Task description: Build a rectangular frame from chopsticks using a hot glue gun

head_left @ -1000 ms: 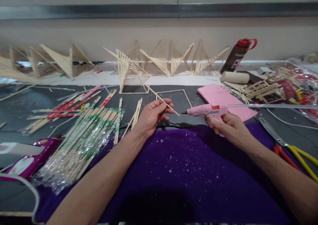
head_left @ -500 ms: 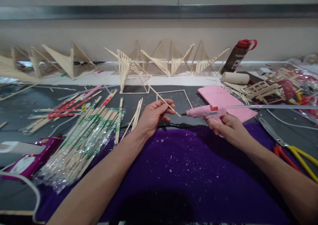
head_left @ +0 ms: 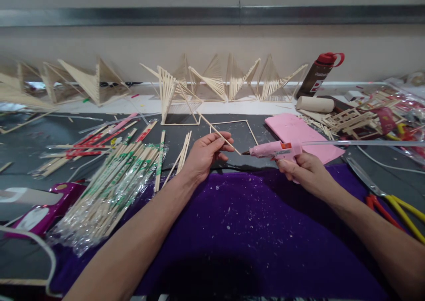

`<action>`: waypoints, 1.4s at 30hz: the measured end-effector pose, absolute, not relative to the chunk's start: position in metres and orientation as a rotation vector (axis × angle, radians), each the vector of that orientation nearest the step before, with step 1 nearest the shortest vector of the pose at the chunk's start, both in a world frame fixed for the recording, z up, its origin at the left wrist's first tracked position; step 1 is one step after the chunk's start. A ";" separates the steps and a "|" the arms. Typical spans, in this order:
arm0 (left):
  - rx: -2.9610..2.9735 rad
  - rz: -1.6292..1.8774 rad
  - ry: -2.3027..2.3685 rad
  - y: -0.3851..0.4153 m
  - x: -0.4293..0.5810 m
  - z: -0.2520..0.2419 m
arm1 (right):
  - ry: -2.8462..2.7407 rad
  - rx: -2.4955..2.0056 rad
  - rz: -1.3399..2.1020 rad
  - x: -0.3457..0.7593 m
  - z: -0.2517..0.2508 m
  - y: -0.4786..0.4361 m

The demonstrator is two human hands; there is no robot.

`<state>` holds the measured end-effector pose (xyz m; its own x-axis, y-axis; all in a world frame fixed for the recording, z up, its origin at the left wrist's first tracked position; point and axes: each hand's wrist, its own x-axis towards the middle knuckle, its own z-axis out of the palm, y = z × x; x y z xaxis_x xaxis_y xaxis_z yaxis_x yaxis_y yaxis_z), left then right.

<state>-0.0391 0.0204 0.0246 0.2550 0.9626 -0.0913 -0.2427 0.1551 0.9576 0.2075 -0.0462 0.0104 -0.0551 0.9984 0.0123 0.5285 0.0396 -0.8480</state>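
My left hand (head_left: 208, 154) pinches a thin wooden chopstick (head_left: 217, 133) that slants down to the right. In my right hand (head_left: 300, 170) is a pink hot glue gun (head_left: 270, 150), its dark nozzle right at the chopstick's lower end. A clear glue stick (head_left: 365, 143) sticks out of the gun's back. Behind my hands, a frame of thin sticks (head_left: 229, 122) lies on the grey tabletop, partly hidden by my left hand. A few loose chopsticks (head_left: 184, 152) lie just left of that hand.
Wrapped chopsticks (head_left: 116, 190) pile up at left near a purple device (head_left: 66, 199). Stick structures (head_left: 207, 84) stand along the wall. A bottle (head_left: 314, 76), pink sheets (head_left: 299, 133) and yellow-and-red-handled cutters (head_left: 375, 188) are at right. Purple cloth (head_left: 229, 243) covers the front.
Almost nothing differs. The camera view has shifted very slightly, while both hands, the chopstick and the glue gun keep their positions.
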 end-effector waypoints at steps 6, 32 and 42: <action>1.045 1.059 0.901 0.022 -0.039 0.024 | -1.664 -1.560 0.931 0.208 0.010 -0.046; 1.072 1.042 0.906 0.020 -0.039 0.019 | -1.662 -1.533 1.001 0.213 -0.001 -0.046; 1.046 1.120 0.955 0.022 -0.041 0.021 | -1.702 -1.584 1.016 0.206 0.010 -0.047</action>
<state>-0.0408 0.0219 0.0211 0.1811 0.9808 -0.0718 -0.2256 0.1125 0.9677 0.2063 -0.0468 0.0097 -0.1121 0.9909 -0.0746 0.5360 -0.0029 -0.8442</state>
